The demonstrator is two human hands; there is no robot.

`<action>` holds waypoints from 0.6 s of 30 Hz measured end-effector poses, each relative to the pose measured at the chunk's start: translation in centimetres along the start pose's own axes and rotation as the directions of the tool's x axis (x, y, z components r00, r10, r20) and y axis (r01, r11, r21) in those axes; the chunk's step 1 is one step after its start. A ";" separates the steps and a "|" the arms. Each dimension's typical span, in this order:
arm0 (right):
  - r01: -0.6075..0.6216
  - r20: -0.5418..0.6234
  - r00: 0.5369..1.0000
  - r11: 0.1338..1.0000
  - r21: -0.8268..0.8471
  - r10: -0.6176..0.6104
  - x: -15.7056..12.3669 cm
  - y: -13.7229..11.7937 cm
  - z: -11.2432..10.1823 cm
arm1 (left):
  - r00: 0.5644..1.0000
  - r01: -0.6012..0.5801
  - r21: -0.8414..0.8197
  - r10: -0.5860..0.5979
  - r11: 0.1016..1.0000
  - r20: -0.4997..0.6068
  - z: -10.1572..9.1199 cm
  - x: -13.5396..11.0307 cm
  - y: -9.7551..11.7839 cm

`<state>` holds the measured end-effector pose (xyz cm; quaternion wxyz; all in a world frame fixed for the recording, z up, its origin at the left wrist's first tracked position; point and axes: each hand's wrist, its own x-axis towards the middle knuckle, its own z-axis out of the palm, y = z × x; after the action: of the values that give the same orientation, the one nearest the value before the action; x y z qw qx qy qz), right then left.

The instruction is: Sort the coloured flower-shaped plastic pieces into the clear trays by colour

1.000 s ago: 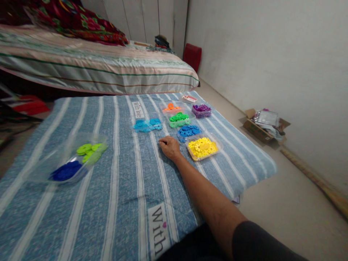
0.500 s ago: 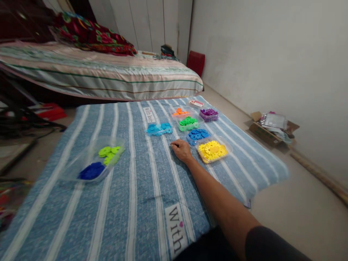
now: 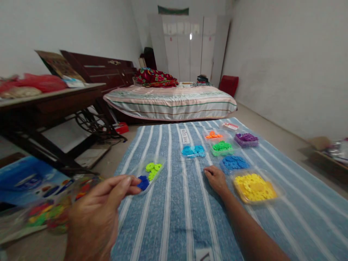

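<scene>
My left hand (image 3: 104,206) is raised at the lower left, thumb and fingers pinched together. Its fingertips overlap the dark blue pieces (image 3: 143,183) in a clear plastic tray (image 3: 160,160); whether a piece is between them I cannot make out. Lime green round pieces (image 3: 152,168) lie in the same tray. My right hand (image 3: 216,179) rests on the striped cloth with its fingers curled closed, and what they hold, if anything, is hidden. Beside it are clear boxes of blue pieces (image 3: 235,163) and yellow notched pieces (image 3: 255,186). Light blue pieces (image 3: 193,151) lie just beyond.
Farther back stand boxes of green pieces (image 3: 222,146), orange pieces (image 3: 213,135) and purple pieces (image 3: 246,139). A bed (image 3: 171,105) is beyond the striped cloth (image 3: 174,224). At left are a sewing machine table (image 3: 49,98) and bags of coloured pieces (image 3: 58,212).
The view has swung left and up. My left hand has come into view at the lower left, pinched. The right hand stays closed on the cloth near the blue pieces.
</scene>
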<state>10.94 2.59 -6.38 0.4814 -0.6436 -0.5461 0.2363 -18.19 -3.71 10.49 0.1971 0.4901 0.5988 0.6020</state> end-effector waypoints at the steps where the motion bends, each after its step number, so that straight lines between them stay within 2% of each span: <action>1: 0.002 0.001 1.000 1.000 0.003 -0.002 0.0 0.0 0.0 | 0.999 0.042 0.014 -0.042 0.999 0.008 0.8 0.3 -0.5; 3: 0.009 0.008 1.000 1.000 0.013 -0.009 -0.1 0.0 0.1 | 0.992 0.125 0.076 -0.125 0.989 -0.002 1.9 0.5 -2.2; 6: -0.017 0.022 1.000 0.999 0.042 0.016 -0.2 -0.1 0.0 | 0.978 0.206 0.111 -0.202 0.972 -0.047 2.3 0.4 -5.4; 10: -0.103 0.040 0.994 0.990 0.091 0.100 -0.3 -0.1 -0.1 | 0.944 0.173 0.205 -0.103 0.963 -0.314 2.1 1.0 -8.9; 12: -0.096 0.037 0.995 0.991 0.097 0.093 -0.4 0.1 -0.1 | 0.916 0.176 0.242 -0.068 0.954 -0.396 2.1 1.7 -10.3; 15: -0.066 0.016 0.998 0.994 0.087 0.064 -0.6 0.7 0.1 | 0.895 0.240 0.272 -0.104 0.932 -0.434 2.5 2.7 -12.6; 18: -0.099 -0.016 0.995 0.990 0.102 0.101 -0.6 1.2 0.3 | 0.878 0.324 0.203 -0.214 0.924 -0.427 3.6 3.5 -14.9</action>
<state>11.09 2.21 -7.68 0.5066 -0.6474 -0.4954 0.2806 -21.96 4.09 -2.63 0.0858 0.2909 0.7650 0.5682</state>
